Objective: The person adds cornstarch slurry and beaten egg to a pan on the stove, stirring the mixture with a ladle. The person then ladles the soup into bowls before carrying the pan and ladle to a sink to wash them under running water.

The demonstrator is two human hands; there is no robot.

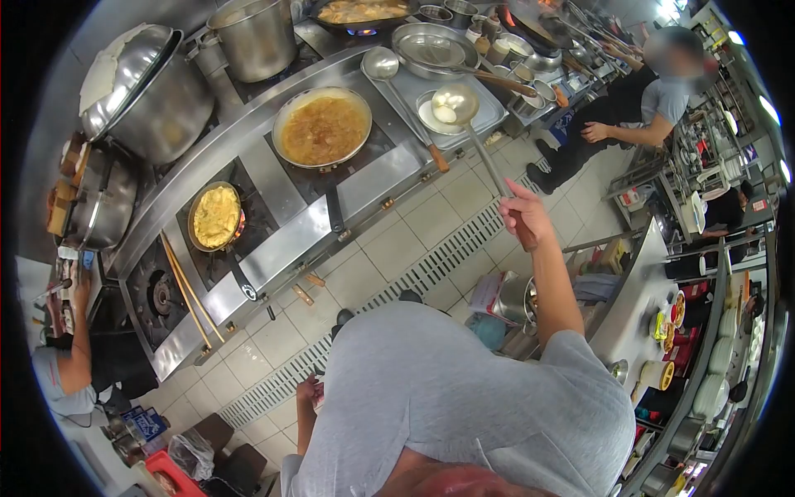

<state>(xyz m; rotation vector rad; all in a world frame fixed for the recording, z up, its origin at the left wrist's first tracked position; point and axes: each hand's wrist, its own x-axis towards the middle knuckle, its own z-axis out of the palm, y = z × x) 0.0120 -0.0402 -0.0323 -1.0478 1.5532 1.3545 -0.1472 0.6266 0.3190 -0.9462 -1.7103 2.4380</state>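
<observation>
My right hand [527,217] is wrapped round the handle of a ladle [485,157] on the right. The ladle's bowl, with something whitish in it, hangs over a white bowl [430,120] on a metal tray. My left hand [310,388] is low beside my body, partly hidden by my shirt. Its fingers look curled, and a small pale and reddish thing shows by it. On the stove, a frying pan [217,217] holds a yellow omelette over a flame. A larger pan [323,126] contains brownish, bubbling food.
A second ladle [397,87] rests on the tray beside a metal basin [436,51]. Long chopsticks [186,286] lie across the stove's left end. Large pots [161,103] stand behind. One co-worker [662,91] stands at far right, another [70,373] at left. A floor drain [389,294] crosses the tiles.
</observation>
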